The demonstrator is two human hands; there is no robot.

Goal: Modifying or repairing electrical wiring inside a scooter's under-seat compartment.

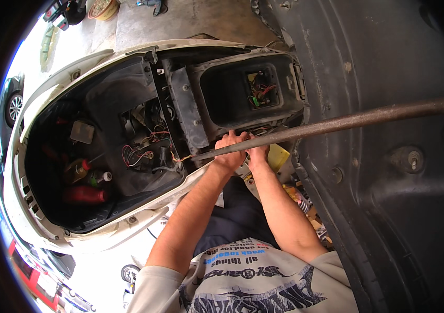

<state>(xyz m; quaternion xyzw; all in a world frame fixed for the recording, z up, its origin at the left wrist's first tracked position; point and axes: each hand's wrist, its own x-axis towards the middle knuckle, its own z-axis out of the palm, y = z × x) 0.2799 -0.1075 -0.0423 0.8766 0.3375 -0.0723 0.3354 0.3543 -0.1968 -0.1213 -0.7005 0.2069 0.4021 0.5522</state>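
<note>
My left hand (pixel 230 148) reaches to the near side of an open scooter body (pixel 143 215), its fingers curled together by the edge of the smaller black compartment (pixel 216 112). Right beside it, almost touching, is my right hand (pixel 258 149), also with bent fingers. The fingertips of both point down and away among wiring (pixel 263 128), and whatever they pinch is hidden. A long brown metal rod (pixel 347 121) slants across the view and covers part of both hands. I cannot tell whether it touches them.
The raised seat's dark underside (pixel 368 219) fills the right. Loose wires (pixel 137 155) lie in the large storage bin (pixel 112 83), with a red bottle (pixel 83 195), a screwdriver (pixel 82 166) and a small clear box (pixel 82 132). More wires (pixel 261 94) show through the small compartment's opening. Beyond is concrete floor (pixel 196 21).
</note>
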